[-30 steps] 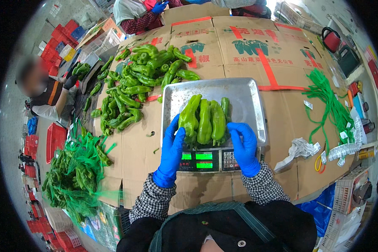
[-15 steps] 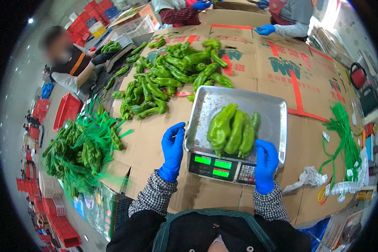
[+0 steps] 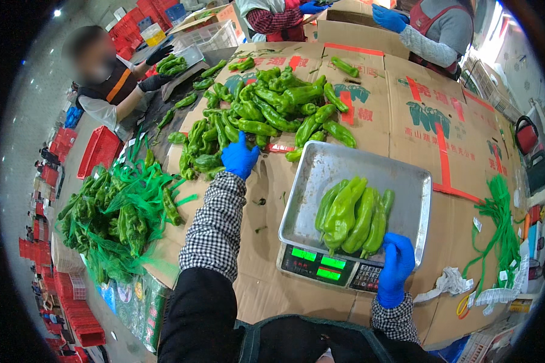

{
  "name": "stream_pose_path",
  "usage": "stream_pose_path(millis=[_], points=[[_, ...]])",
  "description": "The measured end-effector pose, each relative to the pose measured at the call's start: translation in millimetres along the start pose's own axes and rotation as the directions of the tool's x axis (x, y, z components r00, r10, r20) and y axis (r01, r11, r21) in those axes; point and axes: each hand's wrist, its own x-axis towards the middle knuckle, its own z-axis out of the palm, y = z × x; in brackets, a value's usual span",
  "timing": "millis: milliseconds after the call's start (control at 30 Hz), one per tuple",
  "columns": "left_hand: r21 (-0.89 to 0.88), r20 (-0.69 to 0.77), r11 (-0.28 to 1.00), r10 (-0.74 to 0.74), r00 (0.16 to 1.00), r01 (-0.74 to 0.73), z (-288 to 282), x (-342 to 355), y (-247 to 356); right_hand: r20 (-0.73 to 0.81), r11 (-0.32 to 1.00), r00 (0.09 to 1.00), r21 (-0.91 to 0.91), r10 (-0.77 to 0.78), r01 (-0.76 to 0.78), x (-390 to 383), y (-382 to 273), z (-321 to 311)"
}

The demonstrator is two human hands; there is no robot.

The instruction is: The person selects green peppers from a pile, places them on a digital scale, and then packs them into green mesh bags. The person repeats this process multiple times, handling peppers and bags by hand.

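Several green peppers (image 3: 352,215) lie side by side on the metal tray (image 3: 399,175) of a digital scale (image 3: 313,266) with a lit green display. My right hand (image 3: 396,266), in a blue glove, is at the tray's near right corner, fingers loosely bent, with nothing seen in them. My left hand (image 3: 240,158), also blue-gloved, reaches to the near edge of a large heap of green peppers (image 3: 272,103). Its index finger is stretched out onto the heap; the other fingers are partly hidden, and no pepper shows in its grip.
Green mesh bags of peppers (image 3: 112,215) sit at the left. Green ties (image 3: 499,224), a crumpled white cloth (image 3: 448,282) and yellow-handled scissors (image 3: 463,307) lie at the right. A person (image 3: 112,85) stands far left; two others work across the cardboard-covered table (image 3: 369,142).
My left hand has moved from beside the scale forward to the pepper heap. My right hand stays by the tray corner. The peppers on the tray lie differently, with one more visible at their left.
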Motion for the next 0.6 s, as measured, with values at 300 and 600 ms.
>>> stream_pose_path(millis=[300, 600], points=[[-0.858, -0.382, 0.341, 0.078, 0.921, -0.385, 40, 12, -38, -0.030, 1.000, 1.000, -0.009, 0.006, -0.006, 2, -4, 3], [-0.920, -0.085, -0.372, 0.498, 0.863, 0.124, -86, -138, 23, -0.108, 0.985, 0.988, 0.145, 0.108, -0.092, 0, -18, 4]])
